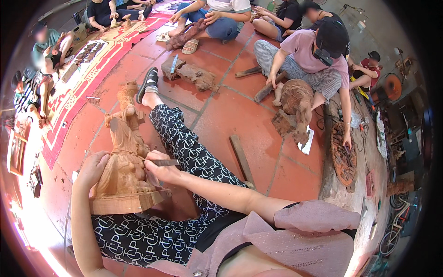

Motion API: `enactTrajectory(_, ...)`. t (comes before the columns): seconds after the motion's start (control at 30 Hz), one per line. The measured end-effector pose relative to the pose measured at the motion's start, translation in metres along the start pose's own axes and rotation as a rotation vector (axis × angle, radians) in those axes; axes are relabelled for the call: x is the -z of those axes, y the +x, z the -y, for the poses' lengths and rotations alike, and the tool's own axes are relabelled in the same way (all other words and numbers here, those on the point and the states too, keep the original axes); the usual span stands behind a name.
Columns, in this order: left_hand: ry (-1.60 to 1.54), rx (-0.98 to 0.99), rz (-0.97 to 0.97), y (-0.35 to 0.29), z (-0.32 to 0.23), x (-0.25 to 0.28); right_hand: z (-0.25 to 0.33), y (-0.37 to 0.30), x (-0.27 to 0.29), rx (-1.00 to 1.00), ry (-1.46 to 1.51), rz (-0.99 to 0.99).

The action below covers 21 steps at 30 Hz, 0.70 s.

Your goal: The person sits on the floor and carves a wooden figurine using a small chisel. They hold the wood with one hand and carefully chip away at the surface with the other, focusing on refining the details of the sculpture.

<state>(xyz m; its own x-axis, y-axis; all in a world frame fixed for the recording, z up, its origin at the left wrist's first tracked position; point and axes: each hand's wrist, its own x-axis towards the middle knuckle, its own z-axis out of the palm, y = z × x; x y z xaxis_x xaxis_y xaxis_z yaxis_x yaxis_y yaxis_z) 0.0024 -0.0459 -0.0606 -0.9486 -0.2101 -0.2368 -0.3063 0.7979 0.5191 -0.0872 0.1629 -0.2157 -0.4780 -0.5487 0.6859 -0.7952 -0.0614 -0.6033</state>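
A light-brown carved wooden statue leans away from me, its flat base by my thigh. My left hand is curled round the statue's left side, near the base, gripping it. My right hand is closed on a chisel, whose flat dark metal end sticks out to the right of my fist. The chisel's other end is hidden by my fingers and the carving, so I cannot tell whether it touches the wood. My legs in dark patterned trousers lie around the statue.
A wooden bar lies on the red tiles right of my leg. Farther ahead is a rough carved block with a blue ruler. At right, a person handles a mallet beside a dark carving and reaches into an oval tool tray.
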Motion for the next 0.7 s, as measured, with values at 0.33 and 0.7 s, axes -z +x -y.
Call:
enactTrajectory(0.33, 0.017, -0.005, 0.012, 0.001, -0.007, 0.0, -0.003, -0.004, 0.004, 0.107, -0.048, -0.015)
enactTrajectory(0.7, 0.016, 0.022, 0.001, -0.001, -0.011, 0.002, 0.007, 0.007, 0.012, 0.155, -0.065, 0.04)
